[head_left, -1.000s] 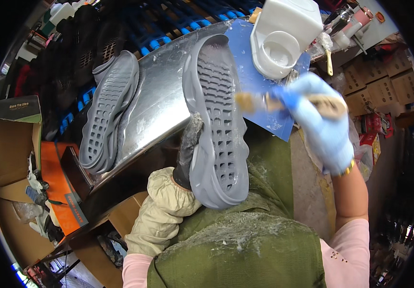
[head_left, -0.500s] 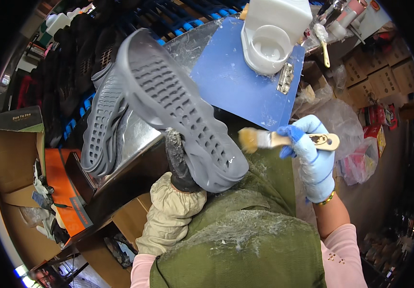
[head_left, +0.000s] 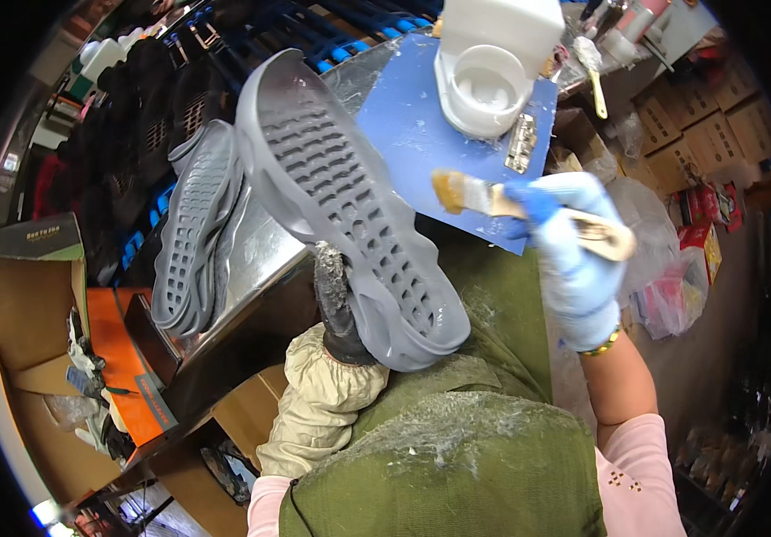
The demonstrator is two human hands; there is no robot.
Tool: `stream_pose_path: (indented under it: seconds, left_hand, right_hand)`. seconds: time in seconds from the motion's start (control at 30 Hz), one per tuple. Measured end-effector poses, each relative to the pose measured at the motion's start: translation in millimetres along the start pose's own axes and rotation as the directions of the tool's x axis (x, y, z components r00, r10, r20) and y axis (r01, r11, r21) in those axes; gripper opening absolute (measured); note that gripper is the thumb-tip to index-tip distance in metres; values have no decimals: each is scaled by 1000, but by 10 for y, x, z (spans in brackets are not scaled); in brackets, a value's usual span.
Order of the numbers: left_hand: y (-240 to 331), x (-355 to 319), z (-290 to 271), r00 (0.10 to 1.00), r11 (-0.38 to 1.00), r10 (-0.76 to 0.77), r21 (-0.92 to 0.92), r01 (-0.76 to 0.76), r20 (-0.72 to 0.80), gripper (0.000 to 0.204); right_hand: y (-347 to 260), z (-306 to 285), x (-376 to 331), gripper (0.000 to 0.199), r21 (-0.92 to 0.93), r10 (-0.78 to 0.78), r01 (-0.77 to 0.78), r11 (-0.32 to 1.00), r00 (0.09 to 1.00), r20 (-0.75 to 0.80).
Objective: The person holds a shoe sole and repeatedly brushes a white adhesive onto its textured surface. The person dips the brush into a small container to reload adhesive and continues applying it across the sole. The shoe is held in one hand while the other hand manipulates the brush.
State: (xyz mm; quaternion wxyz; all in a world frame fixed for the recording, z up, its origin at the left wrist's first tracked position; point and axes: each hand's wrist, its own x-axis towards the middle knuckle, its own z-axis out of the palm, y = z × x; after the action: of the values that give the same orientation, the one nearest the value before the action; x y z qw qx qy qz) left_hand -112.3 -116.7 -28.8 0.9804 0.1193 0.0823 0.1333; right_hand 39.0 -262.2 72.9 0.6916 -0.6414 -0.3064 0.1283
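Note:
A grey shoe sole [head_left: 349,192] with a grid of square recesses is held tilted in front of me. My left hand [head_left: 335,300], in a dark, glue-crusted glove, grips its near left side, with most of the fingers hidden beneath. To the right of the sole, my right hand [head_left: 578,255], in a light blue glove, is closed round a paintbrush [head_left: 506,201] with a pale wooden handle. Its yellowish bristles point left, over the blue board [head_left: 430,116] and apart from the sole. A white dispenser [head_left: 485,85] with a round cup opening stands on that board.
More grey soles [head_left: 195,224] lie stacked on the metal table [head_left: 264,242] at left, beside dark shoe uppers [head_left: 157,107]. A metal clip [head_left: 520,143] sits near the dispenser. Another brush [head_left: 593,76] lies at far right. Open cardboard boxes [head_left: 27,313] stand at lower left; plastic bags [head_left: 667,277] are at right.
My right hand has moved the brush up and away, from beside the sole's near end toward the blue board. The sole has shifted slightly in my left hand.

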Motion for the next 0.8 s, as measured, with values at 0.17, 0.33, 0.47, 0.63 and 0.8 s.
stream_pose_path:
  seconds: [0.17,0.33,0.47,0.63,0.8]
  left_hand:
    - [-24,-61,-169,996,996,-91,-7,91,-19,56]
    - [95,-43,-219,989,989,-147,11,147,10,57]
    - [116,-220,-230,995,995,-94,-44,95,21,58]
    - [121,-410,-250,997,993,-76,-90,78,19,59]
    - [36,-603,-283,995,988,-103,-117,101,-7,61]
  right_hand:
    - [-32,71,-218,15,111,291,-361,926,870,399]
    - [-69,-36,-216,22,258,478,-590,765,789,387]
    - [-197,-40,-207,34,322,383,-553,769,801,461]
    - [-283,270,26,37,454,9,-44,890,997,79]
    - [-180,972,158,31,8,-483,496,868,841,244]
